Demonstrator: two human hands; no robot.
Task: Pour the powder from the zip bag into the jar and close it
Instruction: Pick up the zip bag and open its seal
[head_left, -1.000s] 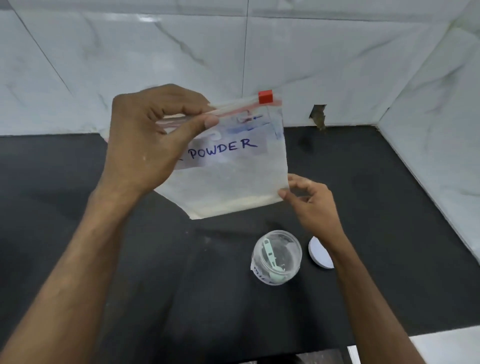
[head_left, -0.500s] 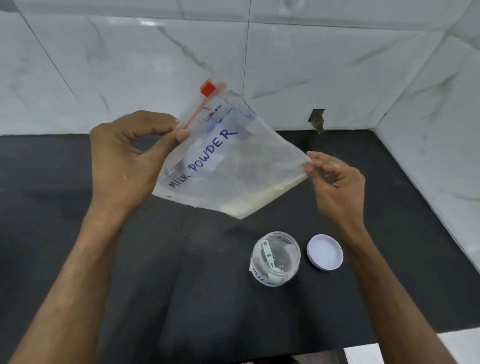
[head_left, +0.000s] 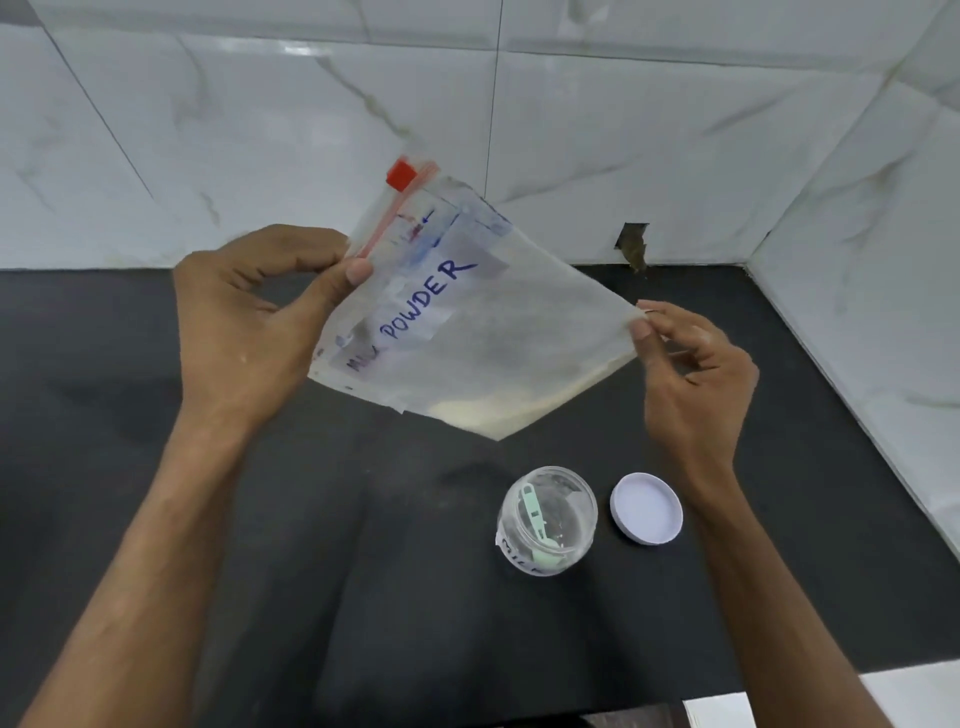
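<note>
I see left grip (head_left: 249, 332) and right grip (head_left: 696, 379) pinching the zip bag (head_left: 467, 338); jar (head_left: 545, 519) at 5 o'clock uncapped, powder unpoured.

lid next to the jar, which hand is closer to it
Right. The right hand pinches the zip bag by a corner, up above the lid; the left hand grips its zipper edge, far off to the lid's left.

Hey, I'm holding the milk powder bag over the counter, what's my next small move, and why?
Probably slide the red slider along to open the zip bag: its zip looks shut, powder sits in the low corner, and the jar stands open, lid beside it.
</note>
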